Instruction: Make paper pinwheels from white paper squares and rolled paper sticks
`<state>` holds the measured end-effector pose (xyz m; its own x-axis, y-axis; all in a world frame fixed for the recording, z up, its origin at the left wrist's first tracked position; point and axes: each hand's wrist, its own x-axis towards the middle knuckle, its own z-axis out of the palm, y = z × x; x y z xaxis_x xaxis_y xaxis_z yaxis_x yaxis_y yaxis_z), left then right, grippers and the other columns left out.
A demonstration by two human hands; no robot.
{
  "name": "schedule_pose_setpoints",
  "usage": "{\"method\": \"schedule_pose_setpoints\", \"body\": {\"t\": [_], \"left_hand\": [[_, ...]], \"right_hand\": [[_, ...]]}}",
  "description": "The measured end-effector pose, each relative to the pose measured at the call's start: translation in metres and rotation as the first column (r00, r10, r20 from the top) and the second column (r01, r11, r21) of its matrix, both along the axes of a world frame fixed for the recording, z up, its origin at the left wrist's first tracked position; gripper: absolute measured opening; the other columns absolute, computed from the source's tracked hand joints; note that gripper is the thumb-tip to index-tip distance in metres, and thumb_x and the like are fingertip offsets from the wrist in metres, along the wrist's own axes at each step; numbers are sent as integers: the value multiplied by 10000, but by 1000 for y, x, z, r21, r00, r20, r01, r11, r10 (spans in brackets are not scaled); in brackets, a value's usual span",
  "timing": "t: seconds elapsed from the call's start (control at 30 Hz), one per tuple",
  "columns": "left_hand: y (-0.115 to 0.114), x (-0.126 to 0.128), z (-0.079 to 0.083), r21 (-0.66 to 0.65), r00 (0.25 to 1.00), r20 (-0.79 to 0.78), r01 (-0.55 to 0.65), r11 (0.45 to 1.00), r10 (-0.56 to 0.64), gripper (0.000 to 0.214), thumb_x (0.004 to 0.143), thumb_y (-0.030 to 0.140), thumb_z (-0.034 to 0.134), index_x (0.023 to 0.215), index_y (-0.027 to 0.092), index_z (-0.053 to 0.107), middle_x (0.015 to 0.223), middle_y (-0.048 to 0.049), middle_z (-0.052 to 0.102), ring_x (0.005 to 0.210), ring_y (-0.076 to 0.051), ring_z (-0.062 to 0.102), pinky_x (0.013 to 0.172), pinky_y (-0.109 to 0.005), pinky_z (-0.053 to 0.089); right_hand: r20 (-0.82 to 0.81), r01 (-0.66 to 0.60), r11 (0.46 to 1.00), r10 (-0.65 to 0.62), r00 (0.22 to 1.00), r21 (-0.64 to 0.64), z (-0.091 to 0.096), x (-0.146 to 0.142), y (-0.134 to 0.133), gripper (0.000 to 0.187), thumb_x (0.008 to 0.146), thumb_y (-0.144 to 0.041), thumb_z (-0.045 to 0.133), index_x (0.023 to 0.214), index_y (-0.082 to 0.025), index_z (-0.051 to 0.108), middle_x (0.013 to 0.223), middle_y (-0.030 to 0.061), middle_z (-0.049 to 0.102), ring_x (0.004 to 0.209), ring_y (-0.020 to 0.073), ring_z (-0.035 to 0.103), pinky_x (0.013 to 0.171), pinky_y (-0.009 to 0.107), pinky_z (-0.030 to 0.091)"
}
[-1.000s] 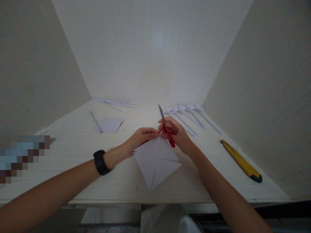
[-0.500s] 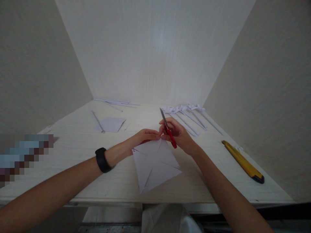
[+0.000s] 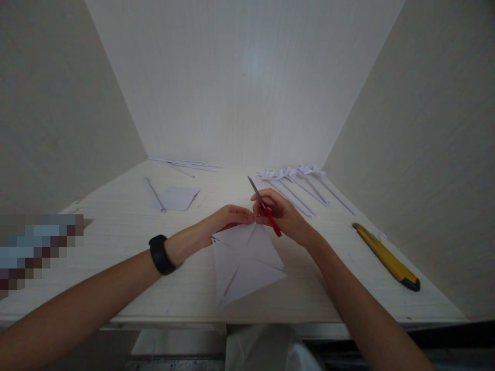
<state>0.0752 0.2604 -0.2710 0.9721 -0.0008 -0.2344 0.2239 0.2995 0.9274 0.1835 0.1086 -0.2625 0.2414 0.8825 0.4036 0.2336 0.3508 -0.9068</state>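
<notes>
A white paper square (image 3: 247,260), slit inward from its corners, hangs tilted above the table in front of me. My left hand (image 3: 232,216) is closed on its far corner in a pinch, a black band round that wrist. Red-handled scissors (image 3: 273,222) rest in the grip of my right hand (image 3: 285,215), their blades pointing up and to the left, away from the paper. The thumb and fingertips of that hand meet the left fingertips at the same far corner. What exactly lies between the right fingertips is hidden.
Several paper pinwheels on sticks (image 3: 301,188) lie at the back right. Rolled paper sticks (image 3: 185,164) lie at the back left, near a single stick (image 3: 155,195) and a loose paper sheet (image 3: 178,198). A yellow utility knife (image 3: 386,256) is on the right. White walls enclose the table.
The scissors' tip has swung slightly left. The paper's near edge has shifted a little left and tilted, while both hands stay together at its far corner.
</notes>
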Motion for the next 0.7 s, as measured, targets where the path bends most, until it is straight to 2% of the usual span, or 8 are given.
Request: {"method": "schedule_pose_setpoints", "body": {"t": [0.13,0.33,0.7], "left_hand": [[1,-1,-3,28,999,13,-40,999,39,231,609,242,765,766,106,663,616,-2,644,490,-87,524,477,-210,319],[-3,0,2,75,996,-6,-84,994,84,186,601,218,749,719,100,667,567,0,629,456,-79,494,449,-205,300],[-1,1,-2,88,996,-21,-86,992,88,97,662,177,680,710,95,665,539,3,624,437,-76,482,435,-203,291]], "right_hand": [[11,15,1000,-15,1000,-19,-1,1,1,323,764,-185,684,1031,-230,509,802,-33,575,702,75,551,653,211,447],[59,58,997,-55,997,-47,-2,1,0,319,773,-201,676,1040,-233,506,839,-15,586,755,95,569,691,228,460],[149,83,995,-75,986,-47,-4,3,0,291,796,-185,646,1045,-225,499,849,-7,586,767,97,572,715,236,456]]}}
